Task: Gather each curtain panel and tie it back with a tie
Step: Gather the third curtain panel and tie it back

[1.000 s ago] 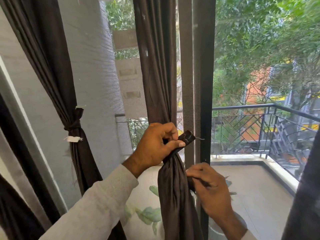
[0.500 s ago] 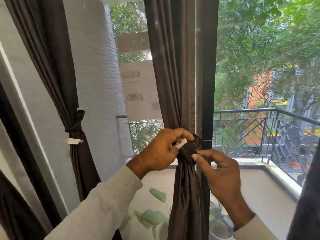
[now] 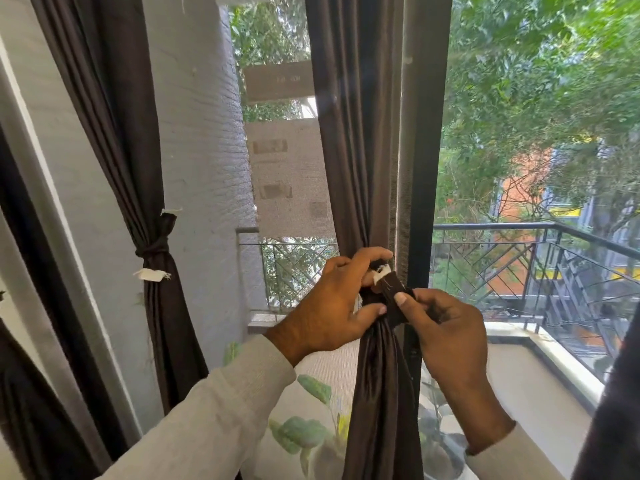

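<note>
With my left hand (image 3: 332, 303) clenched round the gathered curtain panel (image 3: 377, 375) beside the door frame (image 3: 427, 168) and my right hand (image 3: 446, 327) pinching the tie (image 3: 394, 299) at its waist, I risk the bunched folds spilling loose if either grip slackens before the ends fasten.

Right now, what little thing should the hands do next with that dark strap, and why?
Probably press the dark brown fabric tie end with its white patch down to fasten it. The left hand and right hand both pinch its ends around the gathered middle brown curtain panel, not yet joined.
</note>
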{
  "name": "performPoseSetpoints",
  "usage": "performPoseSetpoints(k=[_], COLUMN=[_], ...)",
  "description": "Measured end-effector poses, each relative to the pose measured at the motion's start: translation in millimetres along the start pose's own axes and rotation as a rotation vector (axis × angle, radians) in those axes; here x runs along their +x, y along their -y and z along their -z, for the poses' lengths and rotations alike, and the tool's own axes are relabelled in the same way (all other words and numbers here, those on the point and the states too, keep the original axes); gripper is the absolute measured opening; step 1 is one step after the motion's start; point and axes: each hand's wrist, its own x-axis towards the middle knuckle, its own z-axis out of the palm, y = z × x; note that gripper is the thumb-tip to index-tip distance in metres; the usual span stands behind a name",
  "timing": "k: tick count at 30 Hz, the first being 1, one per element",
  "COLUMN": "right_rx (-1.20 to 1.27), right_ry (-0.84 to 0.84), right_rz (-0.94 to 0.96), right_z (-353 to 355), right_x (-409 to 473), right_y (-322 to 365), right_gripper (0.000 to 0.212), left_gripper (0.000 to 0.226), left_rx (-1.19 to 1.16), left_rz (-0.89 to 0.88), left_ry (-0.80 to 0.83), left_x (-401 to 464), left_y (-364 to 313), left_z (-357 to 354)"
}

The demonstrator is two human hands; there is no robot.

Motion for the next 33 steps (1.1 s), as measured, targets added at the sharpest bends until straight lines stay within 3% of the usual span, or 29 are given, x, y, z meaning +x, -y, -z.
performPoseSetpoints(k=[6, 9, 13, 19, 23, 30, 33], right_rx=[0.131, 0.137, 0.067, -0.089, -0.117, -0.09, -0.085], right_ry=[-0.075, -0.095, -0.029, 0.095, 0.086, 0.141, 0.159], right_rz=[-0.096, -0.122, 0.003, 0.166, 0.179, 0.096, 0.068], right_z=[-4, -5, -1, 11, 10, 4, -4], right_x=[0, -1, -1, 9, 15, 26, 29], right_y=[2, 3, 6, 4, 0, -11, -5], right_gripper=[0.011, 0.012, 0.019, 0.011, 0.017, 0.007, 0.013], left_gripper=[0.086, 0.067, 0.052, 0.026, 0.007, 0.02, 0.027], left_rx=[0.127, 0.269, 0.409, 0.31, 0.154, -0.313, -0.331], left_rz=[-0.097, -0.165, -0.227, -0.207, -0.125, 0.025, 0.01], left_ry=[-0.205, -0.259, -0.21, -0.156, -0.019, 0.293, 0.303], left_x=[-15, -17, -16, -7, -2, 7, 9], left_y=[11, 13, 16, 20, 22, 31, 34], left_z=[-21, -27, -28, -22, -24, -4, -1])
